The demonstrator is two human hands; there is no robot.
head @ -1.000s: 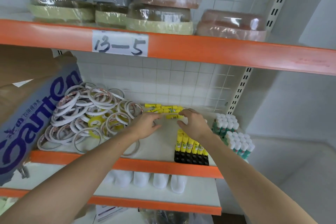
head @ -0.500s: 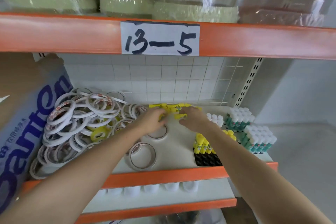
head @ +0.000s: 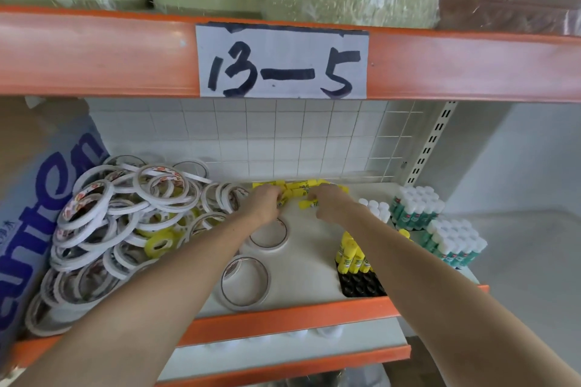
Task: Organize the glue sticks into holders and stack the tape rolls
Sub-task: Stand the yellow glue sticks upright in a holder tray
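Loose yellow glue sticks (head: 298, 187) lie in a heap at the back of the white shelf (head: 311, 258). My left hand (head: 262, 203) reaches into the heap, fingers curled on a yellow stick. My right hand (head: 330, 203) pinches another yellow glue stick (head: 308, 204) at the heap's front. A black holder (head: 361, 284) at the shelf's front right has a few yellow sticks (head: 350, 253) standing in its far rows. A tangled pile of white tape rolls (head: 125, 214) fills the left side, and two single rolls (head: 245, 281) lie near the front under my left forearm.
Green-and-white glue sticks (head: 437, 223) stand in packs at the right edge. A blue-and-brown carton (head: 34, 198) leans at the left. The orange beam with the label 13-5 (head: 281, 61) hangs close overhead. Wrapped bundles sit on the upper shelf.
The view has moved closer and tilted up toward the shelf. Both hands stay in the yellow heap, the right now pinching a stick at its front.
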